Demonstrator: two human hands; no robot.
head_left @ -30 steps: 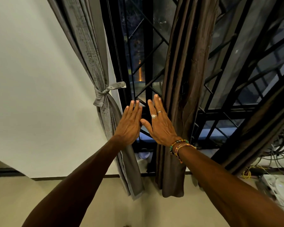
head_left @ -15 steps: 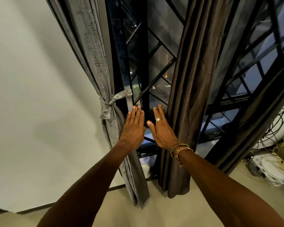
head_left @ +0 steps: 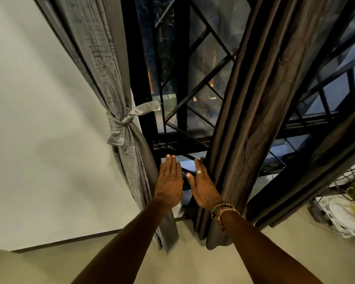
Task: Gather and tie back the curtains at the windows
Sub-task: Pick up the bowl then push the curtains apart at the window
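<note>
1. Both hands sit lower along the curtains than half a second ago: the tie (head_left: 121,121), then about level with the fingertips of the left hand (head_left: 170,181), now hangs well above it.
2. Left hand is flat, fingers straight and close together, back toward the camera, holding nothing. It overlaps the inner edge of the grey curtain (head_left: 103,58) below the tie; whether it touches the cloth I cannot tell.
3. Right hand (head_left: 203,187) is flat too, fingers straight, thumb spread toward the left hand, gripping nothing. Its outer edge lies against the folds of the brown curtain (head_left: 254,99). It wears a ring (head_left: 199,171), and bracelets (head_left: 221,210) circle the wrist.
4. Grey curtain hangs at the left of the window (head_left: 180,78), beside the wall (head_left: 39,140), gathered and bound by the knotted tie, one end of which reaches the frame.
5. Brown curtain hangs untied in long folds right of the gap, its hem down at the floor (head_left: 193,263).
6. Black diagonal bars cross the glass between the two curtains.
7. Far right, cables (head_left: 353,187) lie tangled, blurred.
</note>
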